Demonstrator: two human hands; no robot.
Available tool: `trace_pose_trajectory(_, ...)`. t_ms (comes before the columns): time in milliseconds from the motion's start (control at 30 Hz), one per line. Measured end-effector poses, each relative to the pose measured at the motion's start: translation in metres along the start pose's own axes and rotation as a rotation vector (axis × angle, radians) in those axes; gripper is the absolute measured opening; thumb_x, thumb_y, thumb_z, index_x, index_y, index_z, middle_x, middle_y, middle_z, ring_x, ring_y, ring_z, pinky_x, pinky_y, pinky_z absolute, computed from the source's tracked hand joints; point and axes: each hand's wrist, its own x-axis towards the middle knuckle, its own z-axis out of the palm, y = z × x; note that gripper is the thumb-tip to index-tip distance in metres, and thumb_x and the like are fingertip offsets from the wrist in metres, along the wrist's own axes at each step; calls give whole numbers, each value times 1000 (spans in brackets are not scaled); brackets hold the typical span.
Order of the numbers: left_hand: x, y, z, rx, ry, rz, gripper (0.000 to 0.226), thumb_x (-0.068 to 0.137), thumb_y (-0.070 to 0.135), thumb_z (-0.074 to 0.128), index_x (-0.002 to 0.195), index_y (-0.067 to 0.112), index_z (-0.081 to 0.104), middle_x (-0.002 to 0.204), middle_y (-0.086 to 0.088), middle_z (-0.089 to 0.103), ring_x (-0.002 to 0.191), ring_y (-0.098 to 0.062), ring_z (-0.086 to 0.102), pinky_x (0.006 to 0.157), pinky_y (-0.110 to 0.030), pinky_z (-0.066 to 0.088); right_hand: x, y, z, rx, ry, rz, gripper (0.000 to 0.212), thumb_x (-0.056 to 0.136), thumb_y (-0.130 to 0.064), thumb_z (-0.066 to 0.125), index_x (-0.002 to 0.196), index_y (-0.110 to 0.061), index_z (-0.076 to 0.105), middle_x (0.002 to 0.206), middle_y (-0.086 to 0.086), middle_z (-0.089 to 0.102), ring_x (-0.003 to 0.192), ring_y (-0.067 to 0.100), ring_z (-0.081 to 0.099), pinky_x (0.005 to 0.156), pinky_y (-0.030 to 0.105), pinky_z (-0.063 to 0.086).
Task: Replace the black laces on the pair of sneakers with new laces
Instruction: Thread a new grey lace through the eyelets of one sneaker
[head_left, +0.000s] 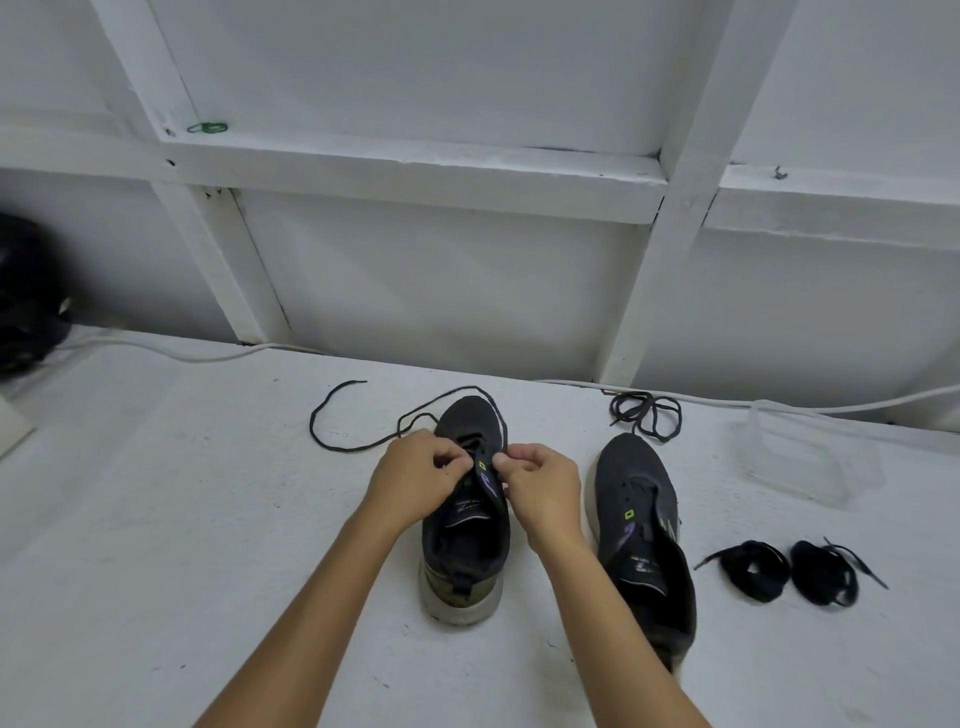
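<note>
Two dark knit sneakers on rough white floor: left sneaker (470, 525) centred, right sneaker (641, 535) just beside it, unlaced. Left hand (415, 475) and right hand (540, 480) close together over the left sneaker's eyelets, fingertips pinching thin black lace (358, 415), loose length looping far-left. Tangled lace (647, 415) far-right near wall; two coiled black bundles (784, 571) near-right; clear plastic packet (800, 452) beyond.

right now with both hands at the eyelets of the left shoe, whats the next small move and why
Probably pull the lace out of the next eyelets. Both hands, left and right, pinch at the shoe, only its toe end looks laced, and loose lace trails to the left. The other shoe already looks bare.
</note>
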Motion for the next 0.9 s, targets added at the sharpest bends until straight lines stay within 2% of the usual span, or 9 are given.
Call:
trace_pose_trajectory(233, 2, -3, 6, -40, -21, -37, 16, 90, 32, 67, 101, 35, 77, 99, 10, 65, 94, -8, 62, 88, -24, 48, 0, 1, -4, -132, -10, -146, 13, 89, -20, 77, 85, -31, 71, 80, -7, 74, 79, 10, 70, 83, 31, 59)
trace_pose_trajectory(433, 5, 2, 9, -70, 47, -33, 11, 81, 30, 77, 82, 37, 69, 88, 14, 64, 83, -5, 62, 76, -22, 49, 1, 1, -3, -223, -19, -233, 7, 88, -21, 77, 88, -27, 74, 78, -17, 70, 78, -2, 66, 71, 13, 49)
trace_pose_trajectory(500, 3, 3, 9, -52, 35, 8, 7, 85, 33, 74, 91, 34, 76, 91, 14, 62, 87, -5, 61, 79, -21, 47, 1, 3, -4, -210, -20, -230, 6, 88, -24, 77, 94, -22, 78, 81, -16, 71, 80, -1, 67, 74, 15, 52)
trace_pose_trajectory(633, 1, 0, 9, -42, 2, 21, 19, 88, 39, 71, 105, 35, 77, 99, 10, 57, 95, -8, 58, 86, -26, 47, -2, 8, -3, -100, -84, -129, 8, 92, -28, 73, 91, -25, 80, 89, -10, 77, 89, 9, 71, 90, 35, 58)
trace_pose_trajectory(733, 3, 1, 6, 85, 18, 44, 19, 85, 47, 70, 101, 40, 76, 97, 15, 53, 96, -6, 54, 89, -37, 48, -6, 9, -3, -57, -127, -107, 16, 96, -26, 66, 88, -27, 80, 90, -10, 77, 92, 11, 71, 90, 34, 58)
trace_pose_trajectory(833, 3, 6, 5, 187, 53, 129, 16, 88, 46, 66, 99, 39, 76, 96, 15, 50, 98, -6, 50, 90, -41, 45, -8, 2, -6, 72, -193, -36, 15, 97, -21, 62, 95, -22, 77, 97, -4, 76, 98, 14, 70, 85, 30, 58)
trace_pose_trajectory(900, 1, 6, 6, 185, 90, 154, 15, 88, 44, 66, 96, 37, 76, 95, 15, 51, 96, -8, 50, 88, -42, 46, -8, -5, -8, 187, -263, 34, 16, 96, -25, 61, 91, -16, 74, 95, -1, 75, 95, 14, 69, 80, 32, 56)
